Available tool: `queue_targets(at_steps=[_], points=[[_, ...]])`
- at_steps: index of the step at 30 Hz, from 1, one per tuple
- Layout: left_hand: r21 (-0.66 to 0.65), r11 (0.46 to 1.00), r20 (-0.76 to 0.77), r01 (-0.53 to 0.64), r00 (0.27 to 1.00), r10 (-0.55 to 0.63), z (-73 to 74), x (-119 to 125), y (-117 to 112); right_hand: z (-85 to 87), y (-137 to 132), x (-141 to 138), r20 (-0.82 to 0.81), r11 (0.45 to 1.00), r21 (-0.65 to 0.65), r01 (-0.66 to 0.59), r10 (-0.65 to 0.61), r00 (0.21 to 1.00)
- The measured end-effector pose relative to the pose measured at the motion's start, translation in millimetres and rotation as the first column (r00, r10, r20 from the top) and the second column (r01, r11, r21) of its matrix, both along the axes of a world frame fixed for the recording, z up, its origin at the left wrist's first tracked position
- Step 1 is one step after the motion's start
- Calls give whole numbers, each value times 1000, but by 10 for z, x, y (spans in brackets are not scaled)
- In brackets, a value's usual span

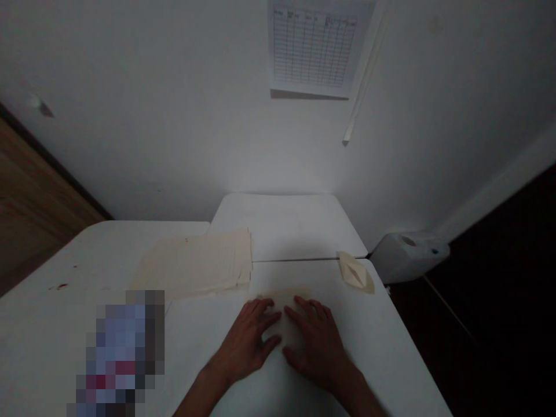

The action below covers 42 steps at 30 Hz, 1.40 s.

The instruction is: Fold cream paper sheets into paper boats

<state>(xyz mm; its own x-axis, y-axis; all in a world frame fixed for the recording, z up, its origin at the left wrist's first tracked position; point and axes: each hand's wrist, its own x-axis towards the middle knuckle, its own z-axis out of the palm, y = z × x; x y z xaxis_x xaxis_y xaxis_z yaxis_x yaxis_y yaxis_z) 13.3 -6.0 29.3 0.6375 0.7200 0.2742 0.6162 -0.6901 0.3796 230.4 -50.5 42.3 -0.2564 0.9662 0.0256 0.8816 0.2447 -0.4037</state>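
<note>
My left hand (248,341) lies palm down on the white table (391,359), its fingers spread and pointing forward. Beside it, my right hand (318,343) rests the same way, with a small gap between the two thumbs. A thin beige sheet (289,291) shows faintly just past the fingertips; it seems to run under both hands, which hide most of it. Neither hand holds anything that I can see. Past the left fingers lies a flat stack of beige paper (195,263). Beyond the right hand is a folded beige paper piece (355,272).
A blurred-out, pixelated object (119,353) lies on the table at left. Behind the tables stands a white wall with a printed chart (315,49) and a thin white strip (367,78). A whitish plastic container (406,255) stands off the table's right edge.
</note>
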Motion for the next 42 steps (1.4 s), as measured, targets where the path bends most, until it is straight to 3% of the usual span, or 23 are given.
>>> queue_targets(at_steps=[18,26,36,42], points=[[40,999,-25,-23,999,24,-41,-3,-49,-53,-3,32,-29,999,42,-6,8,1000],[0,998,-38,-69,997,69,-60,29,-88,0,-2,49,41,999,-24,-35,36,999],[22,998,-18,-55,998,56,36,16,-91,7,20,23,5,1000,21,-3,3,1000],[67,996,-10,-63,998,64,-45,29,-92,34,45,-17,-6,999,47,6,-6,1000]])
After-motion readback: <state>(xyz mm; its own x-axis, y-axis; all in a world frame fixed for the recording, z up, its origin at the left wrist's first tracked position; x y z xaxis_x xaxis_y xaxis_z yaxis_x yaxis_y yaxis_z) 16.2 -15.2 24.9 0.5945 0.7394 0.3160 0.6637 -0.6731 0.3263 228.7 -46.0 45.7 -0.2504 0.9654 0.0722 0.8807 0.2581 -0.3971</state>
